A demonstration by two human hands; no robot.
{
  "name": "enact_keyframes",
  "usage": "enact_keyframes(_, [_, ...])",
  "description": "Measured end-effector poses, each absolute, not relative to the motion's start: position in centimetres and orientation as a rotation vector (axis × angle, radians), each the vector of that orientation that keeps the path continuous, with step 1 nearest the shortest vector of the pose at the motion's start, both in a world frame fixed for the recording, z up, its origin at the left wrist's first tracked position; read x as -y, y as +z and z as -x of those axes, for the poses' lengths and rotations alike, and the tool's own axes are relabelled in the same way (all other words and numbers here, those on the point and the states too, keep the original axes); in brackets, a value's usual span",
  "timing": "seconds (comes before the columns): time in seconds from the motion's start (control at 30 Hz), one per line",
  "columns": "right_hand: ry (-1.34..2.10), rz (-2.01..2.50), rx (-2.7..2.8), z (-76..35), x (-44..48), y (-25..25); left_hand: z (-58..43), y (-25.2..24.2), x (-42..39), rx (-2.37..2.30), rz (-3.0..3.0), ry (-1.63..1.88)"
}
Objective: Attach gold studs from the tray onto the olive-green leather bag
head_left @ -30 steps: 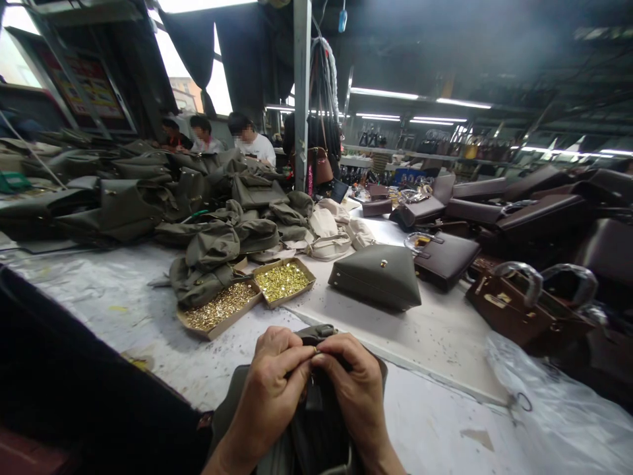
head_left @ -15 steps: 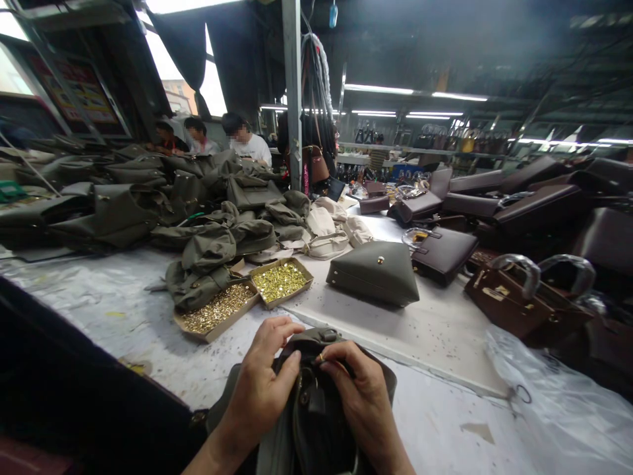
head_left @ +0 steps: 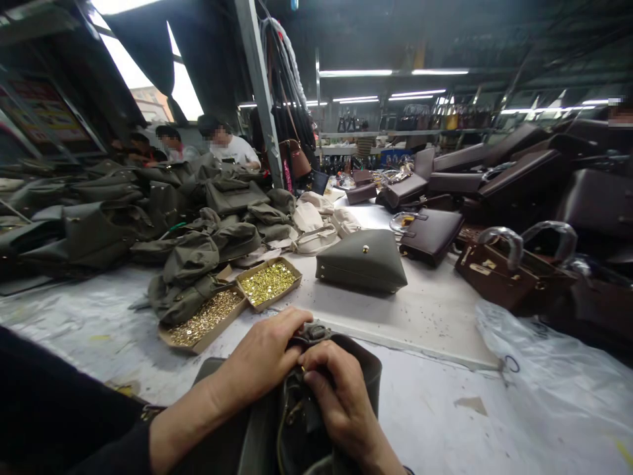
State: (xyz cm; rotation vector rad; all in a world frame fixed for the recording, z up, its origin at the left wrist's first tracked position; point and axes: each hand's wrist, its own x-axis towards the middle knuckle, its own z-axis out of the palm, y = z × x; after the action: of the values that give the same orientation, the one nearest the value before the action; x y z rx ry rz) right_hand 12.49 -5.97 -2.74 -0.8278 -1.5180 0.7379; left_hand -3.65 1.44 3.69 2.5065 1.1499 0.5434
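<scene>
Nearby, trays point(head_left: 220, 330) of fittings point(head_left: 204, 319); right fingers point(head_left: 326, 357) around gold piece point(head_left: 303, 370), left fingers' point(head_left: 293, 321) grip unclear.

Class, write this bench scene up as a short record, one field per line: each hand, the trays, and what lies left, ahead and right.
Left hand: at the open bag's rim; grip partly hidden
Right hand: thumb and finger pinched at what looks like a gold piece
Near tray: small gold parts
Far tray: yellower parts
Left: green pile
Ahead: green handbag
Right: brown bags, clear plastic
</scene>
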Motion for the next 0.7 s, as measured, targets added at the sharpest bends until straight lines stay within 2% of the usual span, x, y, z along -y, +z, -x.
enact_keyframes(0.17, [0.680,0.840,1.637,-12.5,6.2,-2.4,3.2,2.3,-2.0,-1.103,-2.707,0.607])
enact_keyframes(0.4, [0.647,0.849,1.630,-12.7,6.6,-2.2,4.5,1.7,-2.0,-0.723,-3.130,1.000])
enact_keyframes(0.7, [0.604,0.828,1.505,-12.7,6.4,-3.2,4.0,2.4,-2.9,-0.437,-3.113,0.831])
